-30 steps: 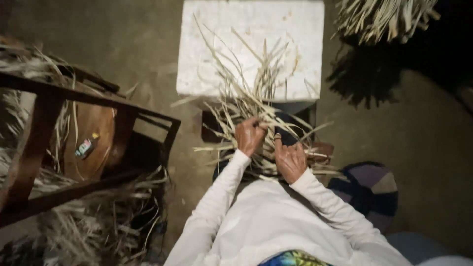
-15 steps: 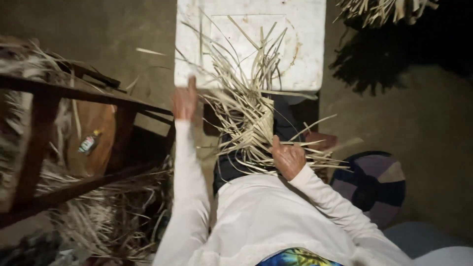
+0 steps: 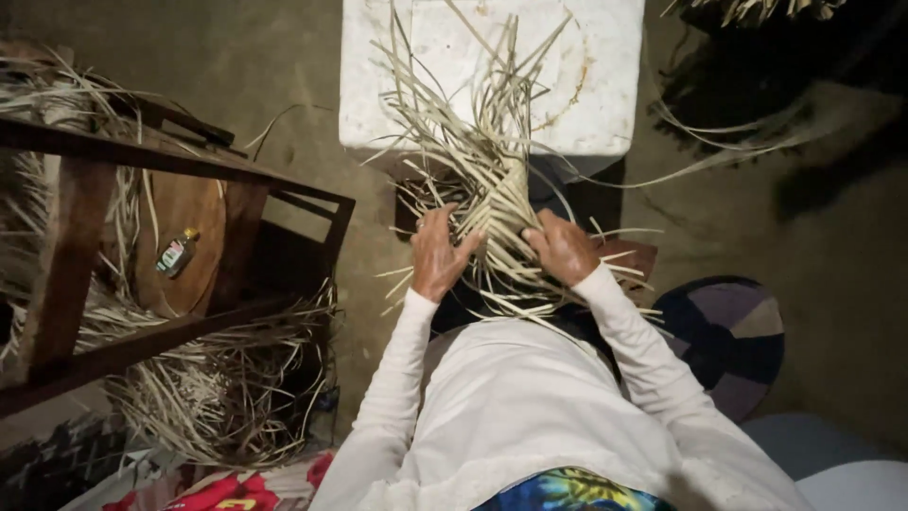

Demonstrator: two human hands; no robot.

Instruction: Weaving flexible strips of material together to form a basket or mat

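Head view, small labelled bottle (image 3: 176,254) on round wooden seat (image 3: 194,208)

A white foam box (image 3: 586,85) sat just beyond the grip, stained with a rusty ring. Off to the left stood a dark wooden frame (image 3: 66,237), and under it a round board (image 3: 194,218) with a small bottle (image 3: 176,253) lying on it. Loose straw (image 3: 218,397) was heaped below the frame, nearer than the grip. To the right and nearer lay a round patchwork cushion (image 3: 733,336). More straw (image 3: 757,9) hung far right, beyond the box.
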